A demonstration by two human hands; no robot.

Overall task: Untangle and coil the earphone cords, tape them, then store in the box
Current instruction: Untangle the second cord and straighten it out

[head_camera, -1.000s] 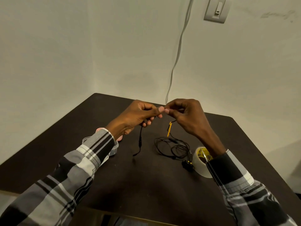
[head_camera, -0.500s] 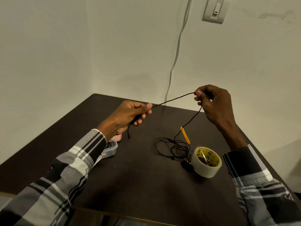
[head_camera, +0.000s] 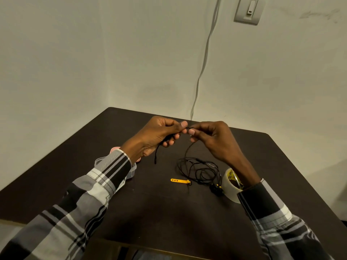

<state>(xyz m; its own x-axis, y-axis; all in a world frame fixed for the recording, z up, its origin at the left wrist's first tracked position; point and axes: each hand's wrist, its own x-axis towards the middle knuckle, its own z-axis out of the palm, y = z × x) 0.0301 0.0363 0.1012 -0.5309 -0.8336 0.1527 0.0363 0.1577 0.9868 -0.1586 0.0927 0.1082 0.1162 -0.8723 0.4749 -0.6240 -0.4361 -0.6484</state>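
Left hand: your left hand (head_camera: 159, 136) sits just left of frame centre, thumb and forefinger pinching the earphone cord (head_camera: 197, 169); a short black end hangs below the palm.
Right hand: your right hand (head_camera: 212, 139) meets it fingertip to fingertip, pinching the same cord.
Cord: from your fingers it drops to a loose tangle on the dark table (head_camera: 150, 212), lower centre-right.
Yellow tie (head_camera: 179, 180): flat on the table, at the tangle's left edge.
Tape roll (head_camera: 230, 184): right of the tangle, partly behind your right wrist.
Box (head_camera: 131, 170): clear, left of centre, mostly hidden by your left sleeve.
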